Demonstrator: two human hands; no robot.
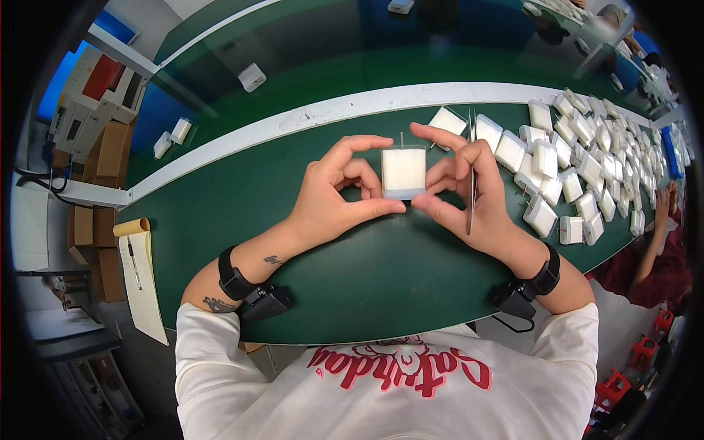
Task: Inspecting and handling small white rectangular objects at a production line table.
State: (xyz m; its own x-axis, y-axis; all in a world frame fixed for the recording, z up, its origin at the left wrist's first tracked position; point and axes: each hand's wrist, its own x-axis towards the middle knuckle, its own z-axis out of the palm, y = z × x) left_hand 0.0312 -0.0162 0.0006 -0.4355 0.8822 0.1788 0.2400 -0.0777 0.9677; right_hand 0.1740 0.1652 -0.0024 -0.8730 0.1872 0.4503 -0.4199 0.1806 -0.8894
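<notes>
Blocks, white and squarish, come as one between the hands, three beyond the left part of the white rail (pixel 440 92) (a close pair and a single one), and a heap (pixel 545 158) of dozens, too overlapped to count, on the near side of the rail's right part. The held white block (pixel 403 169) is on the near side of the rail's middle, above the green surface (pixel 367 286); whether its lower edge touches that surface cannot be told.

Two grips have it between them. The left grip (pixel 330 187) is closed narrowly about its left side, index fingertip at the corner nearer the rail, thumb at the edge farther from it. The right grip (pixel 490 187) meets its right side, thumb low by the base, index finger raised toward the rail, and also holds one pair of metal tweezers (pixel 471 172), lengthwise toward the rail.

The block's long axis runs toward the rail, slightly longer than its width; one thin grey pin (pixel 402 138) on its far edge points straight at the rail, while the translucent base (pixel 403 194) faces away from it. Nearer than the rail's left end lies one yellow-topped notepad (pixel 145 293) with one pen (pixel 133 258) on it.
</notes>
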